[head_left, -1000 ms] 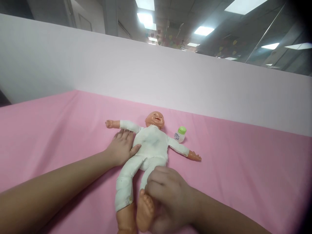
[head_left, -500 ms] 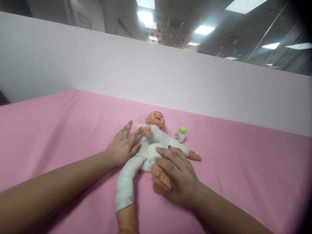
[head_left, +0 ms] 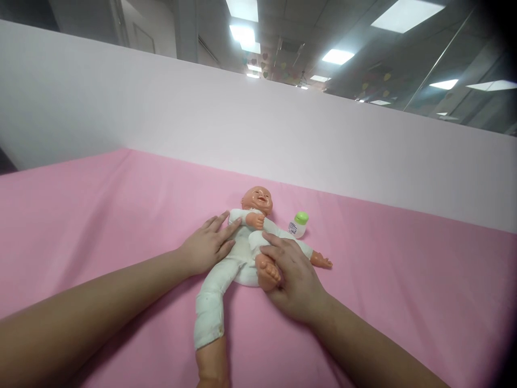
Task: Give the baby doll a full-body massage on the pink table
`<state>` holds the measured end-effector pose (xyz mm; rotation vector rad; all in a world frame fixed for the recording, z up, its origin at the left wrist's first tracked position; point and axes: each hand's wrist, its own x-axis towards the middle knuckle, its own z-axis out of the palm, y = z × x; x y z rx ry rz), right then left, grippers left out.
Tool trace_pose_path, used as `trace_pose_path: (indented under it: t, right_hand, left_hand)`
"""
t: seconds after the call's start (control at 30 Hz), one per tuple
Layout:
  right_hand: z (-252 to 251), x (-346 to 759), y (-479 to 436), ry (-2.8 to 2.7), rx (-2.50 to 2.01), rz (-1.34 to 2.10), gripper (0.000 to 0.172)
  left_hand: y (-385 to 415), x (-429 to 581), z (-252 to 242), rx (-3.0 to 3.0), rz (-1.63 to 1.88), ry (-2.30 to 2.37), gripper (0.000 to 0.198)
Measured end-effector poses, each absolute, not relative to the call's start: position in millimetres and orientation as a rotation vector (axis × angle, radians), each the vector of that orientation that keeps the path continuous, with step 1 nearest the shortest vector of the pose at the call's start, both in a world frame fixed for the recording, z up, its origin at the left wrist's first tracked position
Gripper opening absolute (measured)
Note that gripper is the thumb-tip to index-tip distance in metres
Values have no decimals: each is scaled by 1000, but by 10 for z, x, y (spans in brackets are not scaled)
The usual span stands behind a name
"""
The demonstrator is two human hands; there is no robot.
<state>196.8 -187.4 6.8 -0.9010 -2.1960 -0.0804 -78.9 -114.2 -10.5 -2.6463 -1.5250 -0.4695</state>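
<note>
A baby doll (head_left: 244,245) with a white cloth body lies on its back, its head toward the wall. My left hand (head_left: 208,245) rests with fingers spread along the doll's side and upper arm. The doll's forearm on that side lies across its chest. My right hand (head_left: 297,275) is wrapped round the doll's bent leg (head_left: 268,272), knee pushed up toward the belly and sole facing me. My thumb is hidden behind the foot. The doll's other leg (head_left: 210,318) stretches toward me.
A small clear bottle (head_left: 299,225) with a green cap stands beyond the doll's outstretched arm. Pink sheeting (head_left: 391,280) covers the surface. A white wall (head_left: 226,118) rises along the far edge, with glass above it.
My right hand has pushed the doll's bent leg farther up toward its belly. The doll's forearm near my left hand has swung inward across the chest.
</note>
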Motion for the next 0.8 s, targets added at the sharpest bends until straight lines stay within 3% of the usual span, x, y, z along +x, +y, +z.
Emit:
trace_pose_path:
  t: [0.5, 0.8]
  right_hand:
    - [107, 1940, -1922, -2224, -838, -83, 51]
    - [97, 1901, -1948, -2176, -708, -114, 44]
  left_hand:
    - [-1098, -811, -116, -2709, -547, -1358, 65]
    - [-1073, -804, -128, -2747, -545, -1257, 62]
